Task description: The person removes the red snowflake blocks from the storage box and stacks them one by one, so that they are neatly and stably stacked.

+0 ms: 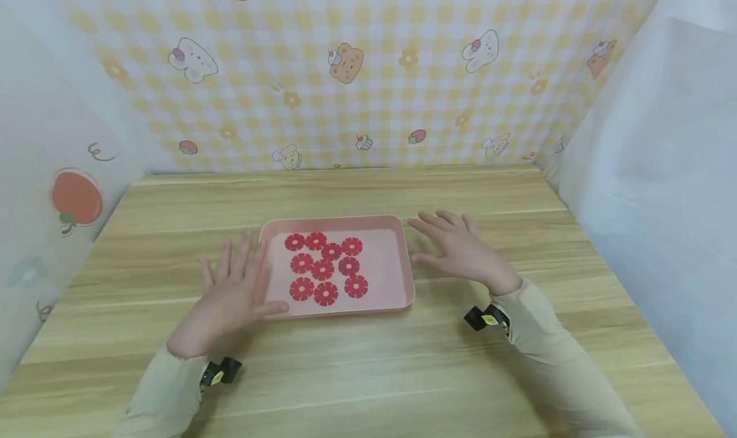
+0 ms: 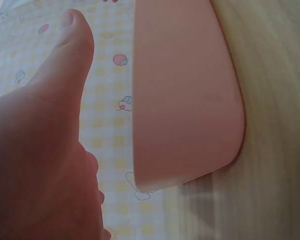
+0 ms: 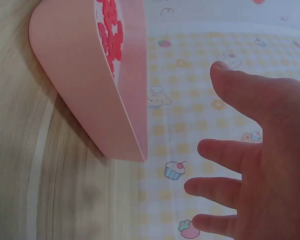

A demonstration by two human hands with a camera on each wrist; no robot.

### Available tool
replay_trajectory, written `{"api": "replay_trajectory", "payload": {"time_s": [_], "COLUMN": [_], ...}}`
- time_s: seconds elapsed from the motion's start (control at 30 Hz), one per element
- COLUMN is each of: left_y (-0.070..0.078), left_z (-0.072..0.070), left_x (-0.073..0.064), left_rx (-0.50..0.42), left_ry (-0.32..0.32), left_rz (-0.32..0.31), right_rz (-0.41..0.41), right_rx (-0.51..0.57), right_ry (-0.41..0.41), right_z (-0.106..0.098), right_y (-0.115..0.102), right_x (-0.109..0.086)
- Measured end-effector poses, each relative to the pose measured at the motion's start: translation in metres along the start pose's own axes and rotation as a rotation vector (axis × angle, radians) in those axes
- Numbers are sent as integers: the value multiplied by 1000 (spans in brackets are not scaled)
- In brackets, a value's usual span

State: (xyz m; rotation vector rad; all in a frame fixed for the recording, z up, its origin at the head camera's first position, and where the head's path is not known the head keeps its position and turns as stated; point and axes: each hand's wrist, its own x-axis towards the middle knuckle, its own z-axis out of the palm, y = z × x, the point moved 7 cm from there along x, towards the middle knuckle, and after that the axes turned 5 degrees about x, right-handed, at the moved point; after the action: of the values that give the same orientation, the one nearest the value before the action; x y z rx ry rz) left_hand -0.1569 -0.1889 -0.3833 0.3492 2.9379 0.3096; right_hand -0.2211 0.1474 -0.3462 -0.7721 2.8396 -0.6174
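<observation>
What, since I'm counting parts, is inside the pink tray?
Ten red notched discs show in the pink tray. In the head view, the left hand covers part of its left side, so anything there can't be seen.

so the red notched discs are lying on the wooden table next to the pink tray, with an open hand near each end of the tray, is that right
Not quite: the red notched discs lie inside the pink tray, as the head view shows. The rest stands.
</observation>
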Motion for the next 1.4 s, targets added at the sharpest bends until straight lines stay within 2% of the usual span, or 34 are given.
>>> {"api": "replay_trajectory", "payload": {"time_s": [0.23, 0.4, 0.63, 0.87, 1.2, 1.4], "left_y": [2, 3, 4, 3, 2, 0], "left_z": [13, 19, 21, 20, 19, 21], "left_x": [0, -2, -2, 1, 3, 4], "left_rx": [-35, -32, -48, -48, -78, -86], "left_ry": [10, 7, 10, 16, 10, 3], "left_rz": [29, 32, 31, 38, 30, 26], "right_rz": [-8, -49, -91, -125, -175, -235], "right_rx": [-3, -38, -24, 4, 32, 39], "right_ry": [-44, -56, -64, -119, -178, -195], "right_z": [9, 13, 22, 34, 56, 69], "right_y": [-4, -11, -23, -36, -54, -67], "right_x": [4, 5, 9, 15, 22, 28]}}
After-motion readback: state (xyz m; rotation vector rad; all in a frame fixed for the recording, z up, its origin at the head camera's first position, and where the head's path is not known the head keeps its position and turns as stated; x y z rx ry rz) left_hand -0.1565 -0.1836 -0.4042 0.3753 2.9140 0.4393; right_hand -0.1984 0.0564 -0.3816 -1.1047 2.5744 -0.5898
